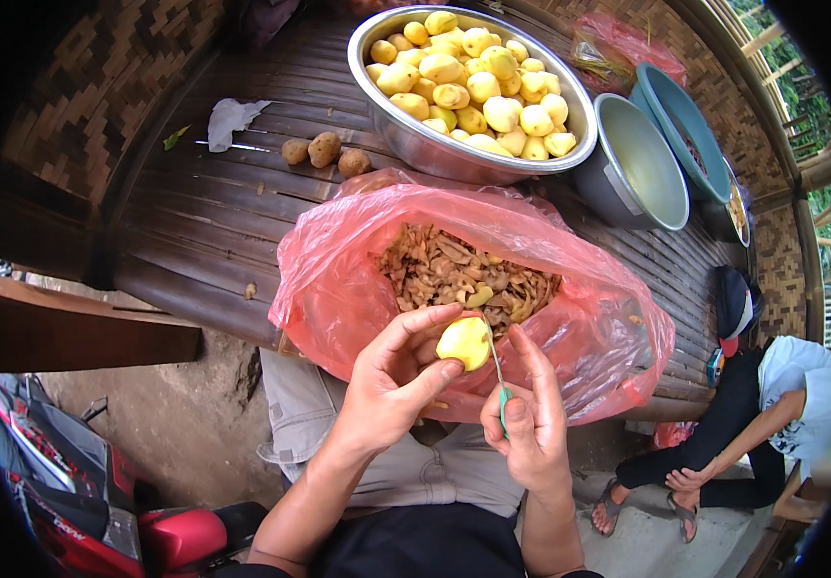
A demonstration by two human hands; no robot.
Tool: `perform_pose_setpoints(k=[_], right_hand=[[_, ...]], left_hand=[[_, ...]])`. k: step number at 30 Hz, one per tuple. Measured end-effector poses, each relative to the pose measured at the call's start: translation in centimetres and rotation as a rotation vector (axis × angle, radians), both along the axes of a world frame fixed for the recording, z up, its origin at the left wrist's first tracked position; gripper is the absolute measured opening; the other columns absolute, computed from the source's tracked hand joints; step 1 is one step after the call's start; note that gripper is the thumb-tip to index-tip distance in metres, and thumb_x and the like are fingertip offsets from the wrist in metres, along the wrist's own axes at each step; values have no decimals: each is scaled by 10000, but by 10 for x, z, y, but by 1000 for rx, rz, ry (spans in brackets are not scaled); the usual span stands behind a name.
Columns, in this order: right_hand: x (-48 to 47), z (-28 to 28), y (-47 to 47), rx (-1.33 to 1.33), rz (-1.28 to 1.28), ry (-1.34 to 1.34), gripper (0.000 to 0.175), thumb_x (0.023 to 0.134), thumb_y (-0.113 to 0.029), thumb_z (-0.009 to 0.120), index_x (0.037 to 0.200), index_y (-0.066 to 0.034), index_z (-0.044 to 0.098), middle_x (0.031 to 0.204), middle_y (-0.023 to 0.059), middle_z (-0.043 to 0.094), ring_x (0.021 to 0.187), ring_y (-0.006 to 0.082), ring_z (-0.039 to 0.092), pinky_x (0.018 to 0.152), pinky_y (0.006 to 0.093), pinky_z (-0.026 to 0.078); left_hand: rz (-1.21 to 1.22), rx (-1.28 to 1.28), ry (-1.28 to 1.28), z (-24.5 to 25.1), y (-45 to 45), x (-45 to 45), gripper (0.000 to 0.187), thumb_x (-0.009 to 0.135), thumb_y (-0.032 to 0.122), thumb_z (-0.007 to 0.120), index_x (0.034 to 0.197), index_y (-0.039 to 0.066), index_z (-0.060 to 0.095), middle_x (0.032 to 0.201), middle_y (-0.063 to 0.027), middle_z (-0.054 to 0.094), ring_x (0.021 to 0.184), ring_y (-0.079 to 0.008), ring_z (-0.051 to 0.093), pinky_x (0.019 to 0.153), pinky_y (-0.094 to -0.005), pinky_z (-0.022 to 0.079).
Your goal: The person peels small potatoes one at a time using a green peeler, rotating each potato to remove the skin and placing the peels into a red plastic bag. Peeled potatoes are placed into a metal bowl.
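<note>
Between the thumb and fingers of my left hand (402,379) is a peeled yellow potato (464,344). My right hand (529,426) grips the green handle of a small knife (503,404), its thin blade up against the potato's right side. Both hands are over the near side of a pink plastic bag (343,253), whose mouth gapes wide. Brown potato peelings (451,267) fill the middle of the bag. Beyond it, a steel basin (451,160) is heaped with peeled potatoes (484,87). Several unpeeled potatoes (324,149) lie left of the basin.
A grey bucket (614,188) holding liquid and a teal basin (675,130) stand to the right on the slatted bamboo platform (199,209). Crumpled white plastic (233,123) lies at left. A seated person (740,426) is at right, near a cap (735,307). A red motorcycle (90,498) is at lower left.
</note>
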State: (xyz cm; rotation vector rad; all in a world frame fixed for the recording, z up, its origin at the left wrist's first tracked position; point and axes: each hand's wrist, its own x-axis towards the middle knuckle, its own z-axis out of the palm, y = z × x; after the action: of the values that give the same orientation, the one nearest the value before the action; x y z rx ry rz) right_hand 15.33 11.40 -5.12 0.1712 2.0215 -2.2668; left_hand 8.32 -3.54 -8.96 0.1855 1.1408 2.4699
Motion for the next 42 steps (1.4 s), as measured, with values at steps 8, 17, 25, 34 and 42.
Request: perform_pose_setpoints(k=[8, 17, 25, 34, 42], right_hand=[[-2, 2, -2, 373, 47, 65, 582, 925, -240, 527, 1384, 9, 268, 600, 9, 410, 558, 64, 376, 540, 207, 324], [-7, 9, -1, 385, 87, 52, 530, 911, -187, 544, 1351, 19, 333, 658, 43, 482, 575, 66, 416, 557, 215, 363], [-4, 10, -1, 342, 107, 2, 711, 900, -397, 543, 1384, 25, 239, 679, 30, 520, 539, 51, 425, 502, 180, 305], [-1, 8, -1, 230, 60, 12, 789, 869, -452, 564, 1392, 20, 210, 639, 27, 502, 522, 51, 428, 475, 182, 290], [-1, 9, 3, 225, 105, -15, 766, 875, -437, 562, 1389, 14, 217, 690, 37, 518, 535, 51, 433, 481, 184, 302]], left_hand=[[-36, 121, -22, -1, -7, 1, 444, 835, -83, 552, 1256, -30, 420, 1277, -142, 478, 1158, -196, 492, 964, -331, 438], [-42, 18, 15, -4, -11, 2, 426, 885, 129, 564, 1268, -16, 446, 1185, -145, 556, 1044, -209, 574, 816, -336, 532], [-139, 19, -101, -4, -14, 3, 357, 922, 113, 522, 1258, -2, 494, 1151, -66, 573, 1034, -114, 535, 891, -270, 442], [-156, 80, -109, -5, -12, 4, 368, 938, 172, 509, 1264, 4, 489, 1144, -63, 578, 1012, -115, 553, 870, -271, 466], [-162, 100, -111, -6, -12, 5, 376, 942, 196, 502, 1267, 8, 485, 1136, -71, 576, 995, -129, 572, 864, -283, 486]])
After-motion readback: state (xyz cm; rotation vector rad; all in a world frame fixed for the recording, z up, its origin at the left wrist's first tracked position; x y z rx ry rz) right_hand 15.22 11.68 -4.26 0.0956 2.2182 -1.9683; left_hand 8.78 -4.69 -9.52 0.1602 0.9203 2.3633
